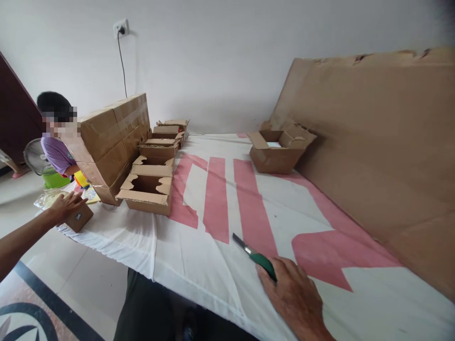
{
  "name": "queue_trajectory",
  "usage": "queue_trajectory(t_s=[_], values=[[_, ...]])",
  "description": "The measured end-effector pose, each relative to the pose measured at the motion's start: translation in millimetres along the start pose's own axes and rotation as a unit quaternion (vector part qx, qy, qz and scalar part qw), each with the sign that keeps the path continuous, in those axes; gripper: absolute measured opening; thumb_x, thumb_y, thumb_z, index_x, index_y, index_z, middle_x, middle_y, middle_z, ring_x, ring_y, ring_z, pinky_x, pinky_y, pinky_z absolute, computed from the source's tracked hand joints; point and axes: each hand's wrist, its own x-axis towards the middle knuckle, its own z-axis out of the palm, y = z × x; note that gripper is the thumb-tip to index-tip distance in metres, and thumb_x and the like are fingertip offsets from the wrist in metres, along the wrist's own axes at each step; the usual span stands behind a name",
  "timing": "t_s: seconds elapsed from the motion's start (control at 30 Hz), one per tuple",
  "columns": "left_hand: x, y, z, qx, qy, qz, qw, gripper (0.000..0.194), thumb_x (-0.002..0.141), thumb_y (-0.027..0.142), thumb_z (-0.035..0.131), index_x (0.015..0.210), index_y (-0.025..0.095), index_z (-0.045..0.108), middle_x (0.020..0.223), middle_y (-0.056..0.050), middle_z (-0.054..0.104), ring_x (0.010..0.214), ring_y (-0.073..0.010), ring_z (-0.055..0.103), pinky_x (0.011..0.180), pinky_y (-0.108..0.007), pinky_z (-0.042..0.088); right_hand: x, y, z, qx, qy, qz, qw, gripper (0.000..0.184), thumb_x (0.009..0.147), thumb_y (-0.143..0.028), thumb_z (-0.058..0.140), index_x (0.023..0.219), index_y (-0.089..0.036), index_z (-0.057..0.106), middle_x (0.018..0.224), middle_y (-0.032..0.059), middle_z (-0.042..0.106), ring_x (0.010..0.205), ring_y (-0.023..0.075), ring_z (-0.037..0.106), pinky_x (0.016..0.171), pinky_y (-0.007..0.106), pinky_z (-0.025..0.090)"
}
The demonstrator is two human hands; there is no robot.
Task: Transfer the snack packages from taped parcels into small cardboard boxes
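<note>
My left hand (66, 207) reaches out to the left, its fingers spread over the top of a small cardboard box (80, 219) at the table's edge. The box bears a small label on its near side. I cannot tell how firmly the fingers press on it. Close to the table's front edge, my right hand (293, 289) is closed round the green handle of a utility knife (261, 262). The knife's dark blade is extended and points up and left, over the cloth.
A white cloth with red print (249, 203) covers the table. Open cartons (147, 189) line up beside a stack of taped boxes (117, 137). Another open carton (273, 156) stands near a large leaning cardboard sheet (384, 156). A person (57, 147) is behind the stack.
</note>
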Motion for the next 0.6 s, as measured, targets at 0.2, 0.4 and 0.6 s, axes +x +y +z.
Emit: queue_trajectory(t_s=[0.2,0.4,0.6], values=[[-11.7,0.5,-20.9,-0.018,0.027,0.05,0.998,0.091,0.073,0.013,0.08,0.162,0.017,0.059,0.153,-0.032,0.061,0.142,-0.0529,0.058,0.099,-0.059,0.057,2.4,-2.8,-0.2,-0.002,0.016,-0.008,1.0,0.025,0.108,-0.038,0.049,0.108,-0.021,0.068,0.107,0.0153,0.076,0.095,0.0342,0.069,0.079,0.044,0.05],[-28.8,108.2,-77.3,-0.071,0.064,0.149,0.984,0.098,0.072,0.025,0.082,0.164,0.024,0.049,0.144,-0.021,0.065,0.131,-0.0436,0.062,0.106,-0.057,0.048,2.9,-3.0,-0.6,-0.003,0.03,-0.017,0.999,0.024,0.107,-0.036,0.05,0.107,-0.021,0.068,0.104,0.0143,0.076,0.095,0.0336,0.068,0.077,0.043,0.05],[-33.4,294.4,-155.2,-0.153,0.15,0.277,0.937,0.095,0.075,0.049,0.092,0.156,0.017,0.053,0.14,-0.02,0.066,0.125,-0.0417,0.067,0.104,-0.054,0.05,11.3,-5.5,-5.4,0.053,-0.038,0.033,0.997,0.028,0.104,-0.043,0.051,0.097,-0.023,0.07,0.096,0.0149,0.077,0.092,0.035,0.069,0.077,0.044,0.051]])
